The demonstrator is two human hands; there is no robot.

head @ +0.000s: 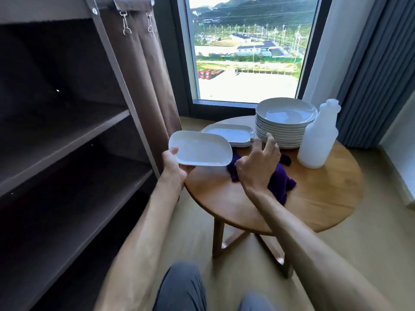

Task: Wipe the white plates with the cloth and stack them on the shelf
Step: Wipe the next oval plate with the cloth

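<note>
The left hand point(174, 163) grasped a white rectangular plate point(200, 148) by its near-left corner, thumb on the rim and fingers underneath, holding it nearly level in the air off the table's nine o'clock edge; the right hand point(258, 167) hovered released, fingers spread and loosely bent, gripping nothing, just above the purple cloth point(280, 180); the cloth lay crumpled on the round wooden table point(314, 198), near its middle. At twelve o'clock from the right hand stood a tall stack of round white plates point(284, 123); at eleven o'clock from it lay a low stack of rectangular plates point(231, 134), touching or just beside the round stack, I could not tell which; at two o'clock stood a translucent white bottle point(318, 140), just beside the round stack. At nine o'clock from the left hand stood the dark brown shelf point(67, 135), its fabric cover point(143, 70) drawn aside and clipped at the top; behind the table was a window point(247, 52), with a blue-grey curtain point(377, 75) at three o'clock.
</note>
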